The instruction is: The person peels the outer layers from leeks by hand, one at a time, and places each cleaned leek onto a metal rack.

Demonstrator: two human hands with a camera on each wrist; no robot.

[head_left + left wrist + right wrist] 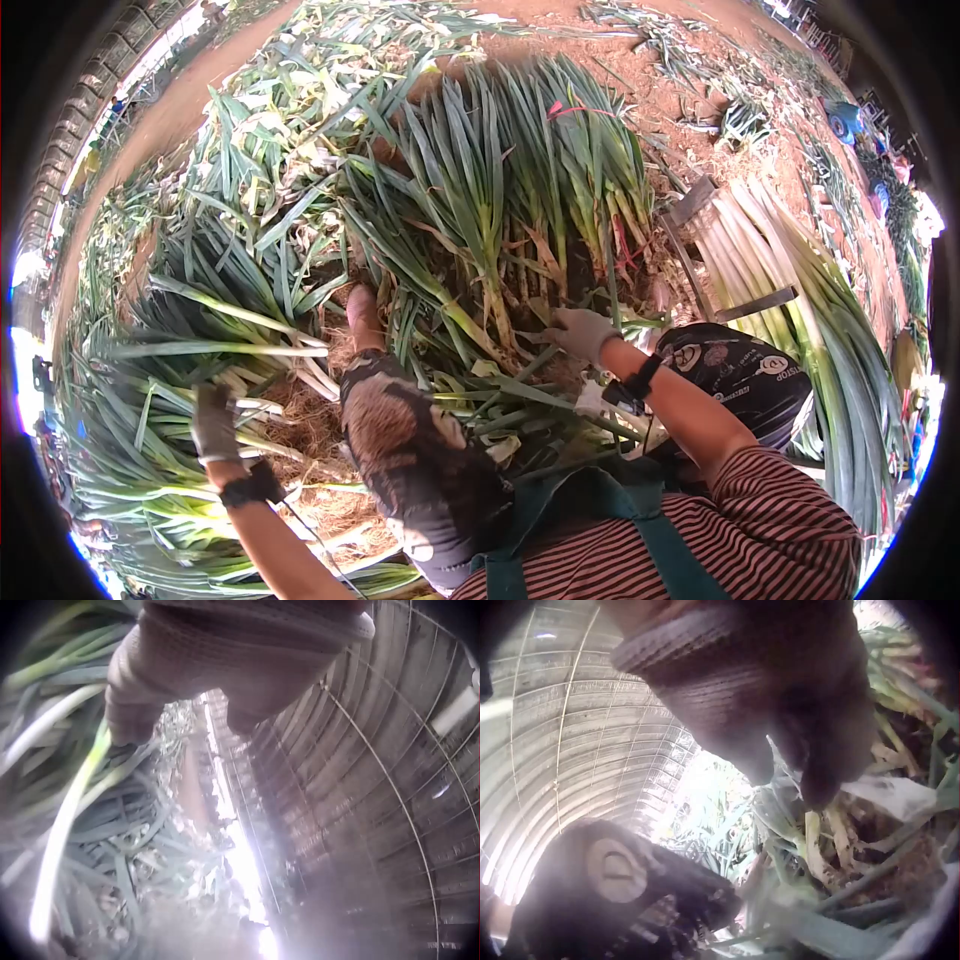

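We look to be mid-sort: left hand (pixel 215 420) loose, thumb and fingers apart, at leeks (pixel 240 349) toward the ground's (pixel 188 78) left edge; right hand (pixel 580 335) by the middle bunch (pixel 480 190), hold unclear; next likely needs a left-hand pinch.

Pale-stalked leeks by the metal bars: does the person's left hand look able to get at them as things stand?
Probably not: in the head view, the person's left leg and right hand lie between the left hand and the pale-stalked leeks.
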